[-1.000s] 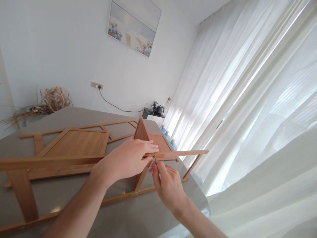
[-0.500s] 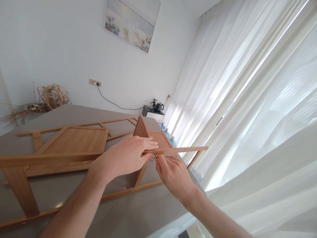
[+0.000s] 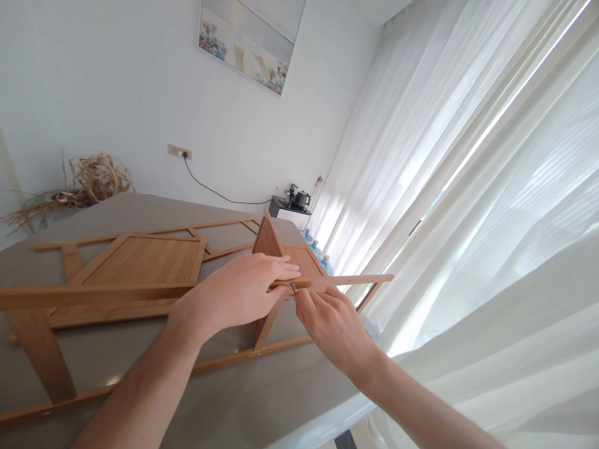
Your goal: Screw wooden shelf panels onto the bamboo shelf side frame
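So the little metal screw (image 3: 292,288) sits right at the underside of the wooden rail (image 3: 337,281), where that rail meets the upright panel (image 3: 268,242), and we've got it pinched in the fingers of our right hand (image 3: 334,324). Compared with a second ago, the right hand has rolled over and crept up closer to the rail, and less of the screw shows now, so it looks to us like it's being twisted in and is biting further into the wood. Its long axis runs roughly up and down, tip pointing up into the rail, head down toward our fingertips. Our left hand (image 3: 238,294) is wrapped over the top of the rail right at the joint, fingers closed on it and pressing it against the panel, same as before. The rail itself runs left to right across the view, its far end sticking out toward the white curtains (image 3: 468,187). Behind the joint, a flat wooden frame (image 3: 145,259) lies on the grey surface (image 3: 262,399), and a kettle (image 3: 302,201) stands further back by the wall.
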`<state>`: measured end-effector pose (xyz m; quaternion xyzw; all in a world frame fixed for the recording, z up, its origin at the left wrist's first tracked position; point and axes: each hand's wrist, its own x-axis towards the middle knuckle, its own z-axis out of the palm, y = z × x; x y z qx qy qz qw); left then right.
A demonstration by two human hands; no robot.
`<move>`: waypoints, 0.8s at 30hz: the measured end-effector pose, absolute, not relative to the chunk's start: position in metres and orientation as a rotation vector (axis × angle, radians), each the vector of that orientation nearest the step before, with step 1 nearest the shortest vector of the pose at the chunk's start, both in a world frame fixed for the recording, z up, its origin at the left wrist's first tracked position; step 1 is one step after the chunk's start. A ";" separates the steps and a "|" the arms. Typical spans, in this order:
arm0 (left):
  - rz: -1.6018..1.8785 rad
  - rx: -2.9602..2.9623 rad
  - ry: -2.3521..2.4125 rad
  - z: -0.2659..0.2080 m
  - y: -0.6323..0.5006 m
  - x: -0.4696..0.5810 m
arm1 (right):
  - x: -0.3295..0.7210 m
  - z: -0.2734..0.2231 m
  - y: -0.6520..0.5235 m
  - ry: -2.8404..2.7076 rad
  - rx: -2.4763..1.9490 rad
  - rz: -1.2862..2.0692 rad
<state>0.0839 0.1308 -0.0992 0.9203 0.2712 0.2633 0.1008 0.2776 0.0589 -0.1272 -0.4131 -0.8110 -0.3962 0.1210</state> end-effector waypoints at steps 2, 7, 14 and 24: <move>0.780 2.725 0.805 -0.099 0.131 0.084 | 0.276 -0.131 0.060 -2.318 -1.236 -1.066; 0.772 2.711 0.792 -0.098 0.131 0.083 | 0.260 -0.147 0.059 -2.098 -1.459 -0.360; 0.767 2.713 0.804 -0.098 0.131 0.084 | 0.240 -0.165 0.055 -1.799 -1.396 0.145; 0.772 2.744 0.784 -0.098 0.131 0.082 | 0.246 -0.180 0.057 -1.905 -1.259 -0.230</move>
